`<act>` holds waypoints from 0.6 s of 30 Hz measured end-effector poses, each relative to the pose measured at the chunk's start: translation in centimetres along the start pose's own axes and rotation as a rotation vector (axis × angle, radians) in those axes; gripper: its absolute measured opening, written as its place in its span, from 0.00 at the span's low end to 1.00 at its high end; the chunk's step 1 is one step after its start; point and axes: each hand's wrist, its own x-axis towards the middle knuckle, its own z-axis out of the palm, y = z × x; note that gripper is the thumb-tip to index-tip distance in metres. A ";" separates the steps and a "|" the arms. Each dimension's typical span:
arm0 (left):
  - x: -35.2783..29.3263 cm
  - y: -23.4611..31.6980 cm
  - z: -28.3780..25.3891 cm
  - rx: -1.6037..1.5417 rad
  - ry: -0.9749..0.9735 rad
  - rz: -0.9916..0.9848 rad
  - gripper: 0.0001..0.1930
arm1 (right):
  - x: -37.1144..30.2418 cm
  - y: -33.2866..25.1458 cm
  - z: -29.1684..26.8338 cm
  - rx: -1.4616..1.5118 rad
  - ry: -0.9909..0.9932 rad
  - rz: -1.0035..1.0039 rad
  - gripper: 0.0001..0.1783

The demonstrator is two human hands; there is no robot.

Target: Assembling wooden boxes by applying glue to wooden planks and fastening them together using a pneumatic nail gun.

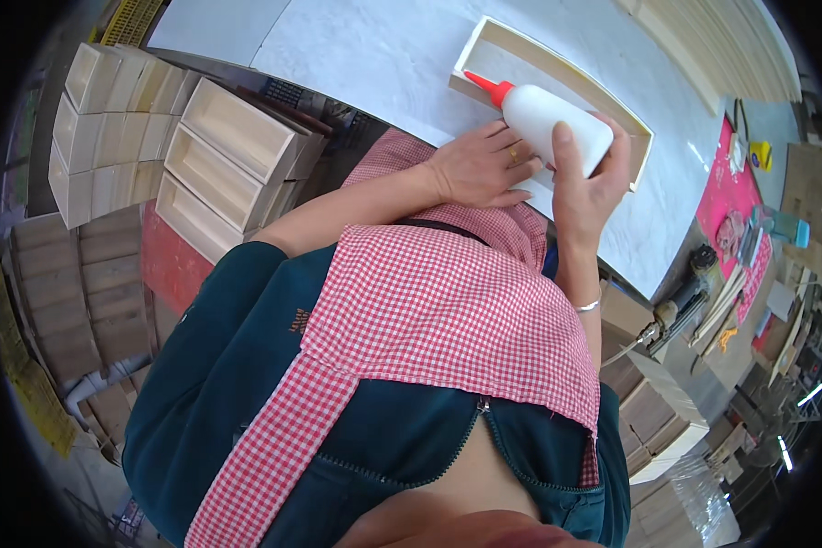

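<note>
My right hand (586, 187) is wrapped round a white squeeze glue bottle (550, 119) with a red cap and pointed nozzle. The bottle lies tilted over a shallow rectangular wooden frame (557, 68), its nozzle tip near the frame's left end. Fingers slightly apart, my left hand (486, 166) rests at the table's near edge, close to the frame's near side. Some of its fingertips pass out of sight by the bottle. Under the frame is a white marble-patterned tabletop (365, 55). The bottle covers much of the frame's near wall.
Stacked wooden boxes (233, 132) stand at the left, with more light wooden blocks or boxes (114, 119) beyond them. Thin wooden strips (721, 46) lie at the far right. A pink cloth (726, 205) and assorted tools are on the right, near a yellow tape measure (760, 155).
</note>
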 end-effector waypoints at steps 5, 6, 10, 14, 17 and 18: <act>-0.3 -0.2 0.1 -0.032 0.007 -0.003 0.21 | 0.2 0.0 0.9 -0.073 -0.012 -0.068 0.23; -0.3 -0.2 0.1 -0.033 -0.002 -0.008 0.21 | 0.2 -0.2 0.7 -0.092 -0.015 -0.063 0.23; 0.0 0.0 -0.3 -0.032 -0.015 -0.020 0.21 | 0.1 -0.4 -0.9 -0.151 -0.001 -0.036 0.23; 0.3 0.1 -0.6 -0.024 -0.020 -0.024 0.21 | -0.2 -0.2 -3.5 -0.201 0.035 -0.009 0.23; 0.5 0.1 -0.5 -0.007 -0.022 -0.020 0.21 | -0.6 0.1 -5.5 -0.222 0.088 0.010 0.22; 0.6 0.1 -0.5 -0.015 -0.021 -0.013 0.21 | -0.7 0.3 -6.2 -0.228 0.096 0.013 0.22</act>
